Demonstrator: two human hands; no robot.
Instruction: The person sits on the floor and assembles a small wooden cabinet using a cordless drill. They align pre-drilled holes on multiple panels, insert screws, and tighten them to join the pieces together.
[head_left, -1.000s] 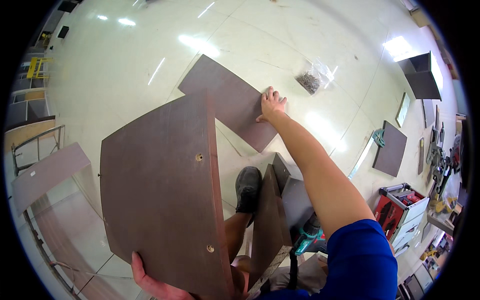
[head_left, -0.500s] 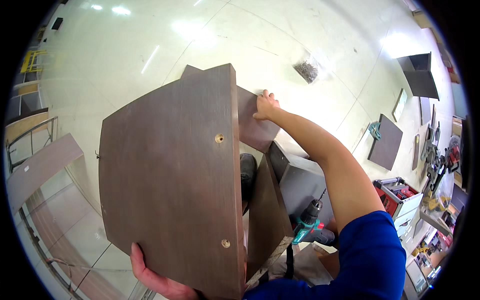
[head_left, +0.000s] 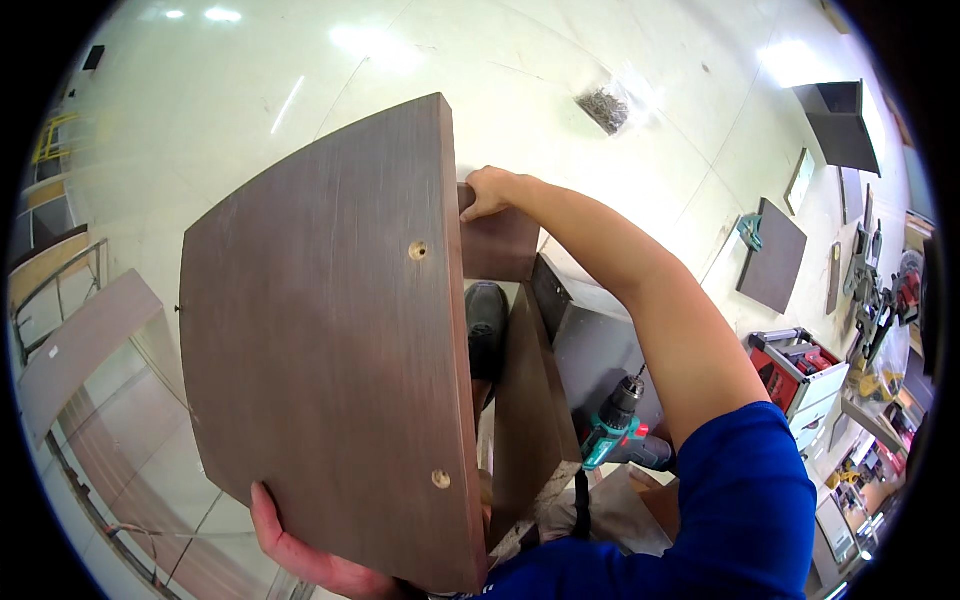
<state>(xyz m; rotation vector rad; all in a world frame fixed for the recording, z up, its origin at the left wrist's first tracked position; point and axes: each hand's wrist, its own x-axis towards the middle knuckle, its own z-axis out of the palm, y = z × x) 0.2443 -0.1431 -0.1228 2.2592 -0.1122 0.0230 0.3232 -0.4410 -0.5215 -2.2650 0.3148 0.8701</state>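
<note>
Lower left, the left hand [head_left: 308,562] holds a large brown panel [head_left: 320,350]. Upper centre, the right hand [head_left: 488,192] grips a second panel [head_left: 502,245], seemingly calling for steady support.

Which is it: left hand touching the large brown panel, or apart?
Touching: head view shows left hand holding the large brown panel by its lower edge.

A large brown panel [head_left: 320,330] (bored twice near its right edge) partly hides another brown board [head_left: 502,246].
</note>
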